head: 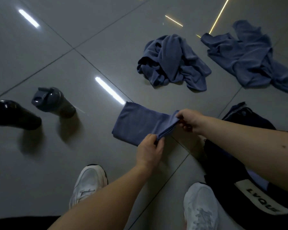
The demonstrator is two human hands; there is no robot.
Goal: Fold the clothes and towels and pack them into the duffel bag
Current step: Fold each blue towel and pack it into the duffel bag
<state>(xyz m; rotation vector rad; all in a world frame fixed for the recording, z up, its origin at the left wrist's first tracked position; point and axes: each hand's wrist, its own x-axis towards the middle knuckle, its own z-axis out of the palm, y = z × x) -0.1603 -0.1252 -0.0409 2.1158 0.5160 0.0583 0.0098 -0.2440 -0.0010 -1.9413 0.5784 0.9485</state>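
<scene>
At floor centre: a folded slate-blue terry towel (140,123) lies flat on the glossy grey floor tiles (65,163), just ahead of the person's feet; its 3 o'clock edge is raised off the tiles.
Left hand (150,150): thumb and fingers pinch the near corner of that raised edge, at the towel's 5 o'clock.
Right hand (189,120): fingers curl round the far corner of the same edge, at the towel's 3 o'clock, so both hands are grasping the one towel.
Crumpled blue towel heap (171,62): bunched on the tiles at 1 o'clock, well apart from the folded one.
Loosely spread blue cloth (249,57): rumpled and half flattened at 2 o'clock, near the heap but not touching it.
Dark duffel bag (219,163): at 4 o'clock beside the right foot, partly under the right forearm; a pale strip with dark lettering runs across it, and some blue fabric shows inside.
Grey shaker bottle with flip lid (54,102): standing at 9 o'clock.
Black glossy bottle (13,114): at 9 o'clock too, just beyond the grey one, toward the view's edge.
White left sneaker (88,183): at 7 o'clock.
White right sneaker (199,206): at 5 o'clock, against the bag.
</scene>
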